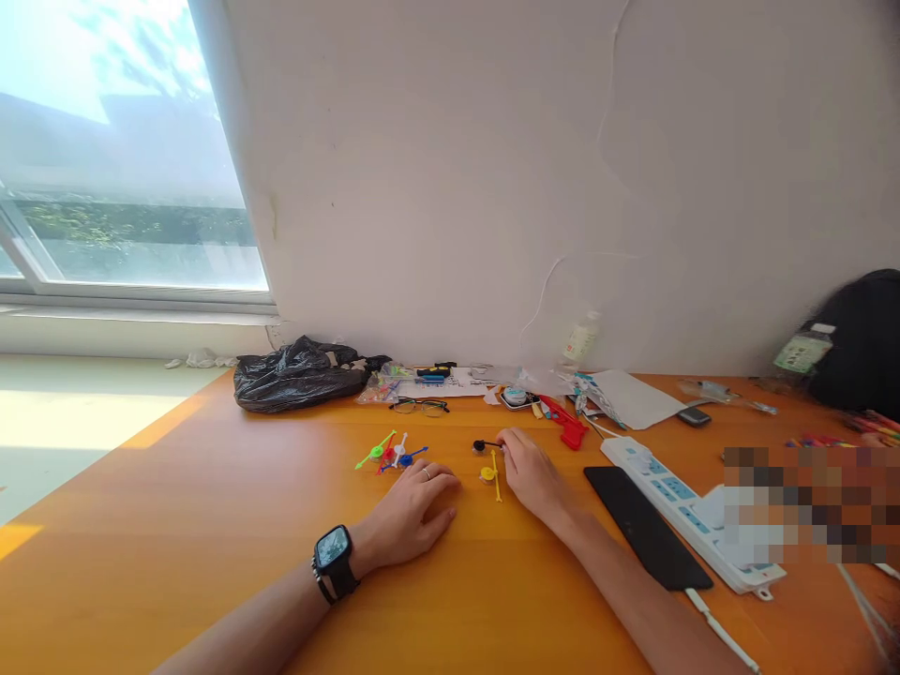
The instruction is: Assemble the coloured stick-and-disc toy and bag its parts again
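Observation:
My left hand [412, 506] rests on the wooden table with its fingers apart and holds nothing. Beside its fingertips lies a blue arrow spinner [408, 460], a small round piece with a long pointer. Grouped with it are a white arrow spinner [399, 452], a red arrow spinner [386, 455] and a green arrow spinner [376, 453]. My right hand [529, 472] is closed, its fingertips at the pointer end of a black arrow spinner [479, 445]. A yellow arrow spinner [487, 475] lies just left of that hand, its pointer close to the fingers.
Right of my forearm lie a black phone [643, 525] and a white power strip [675, 497]. Along the wall are a black plastic bag [302, 375], glasses [420, 406], a red toy gun [566, 427] and paper [639, 398]. A bottle [805, 352] stands far right, near another person's blurred area.

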The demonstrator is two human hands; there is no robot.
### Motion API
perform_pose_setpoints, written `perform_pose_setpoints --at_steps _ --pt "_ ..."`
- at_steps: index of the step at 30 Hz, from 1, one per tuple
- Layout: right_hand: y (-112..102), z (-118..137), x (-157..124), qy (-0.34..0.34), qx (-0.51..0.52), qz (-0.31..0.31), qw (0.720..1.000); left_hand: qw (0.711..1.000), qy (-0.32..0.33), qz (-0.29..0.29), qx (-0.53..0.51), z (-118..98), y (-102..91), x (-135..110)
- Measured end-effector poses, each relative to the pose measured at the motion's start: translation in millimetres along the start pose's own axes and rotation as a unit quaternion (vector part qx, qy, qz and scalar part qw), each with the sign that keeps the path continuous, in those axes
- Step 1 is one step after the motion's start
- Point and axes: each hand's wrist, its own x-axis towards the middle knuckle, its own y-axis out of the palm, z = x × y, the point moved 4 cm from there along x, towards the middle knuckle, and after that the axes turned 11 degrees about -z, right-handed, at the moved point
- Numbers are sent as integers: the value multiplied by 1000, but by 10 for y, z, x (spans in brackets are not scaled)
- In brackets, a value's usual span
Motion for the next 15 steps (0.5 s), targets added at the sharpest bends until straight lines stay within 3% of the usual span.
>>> perform_pose_setpoints --at_steps 4,10,15 --pt "3 65 -27 -15 45 8 999 999 -18 -31 6 70 6 -4" --pt "-32 353 -145 -111 99 59 987 997 -44 -57 10 205 89 -10" --pt "-73 512 -229 -150 111 73 980 996 -59 -68 -2 302 146 -6"
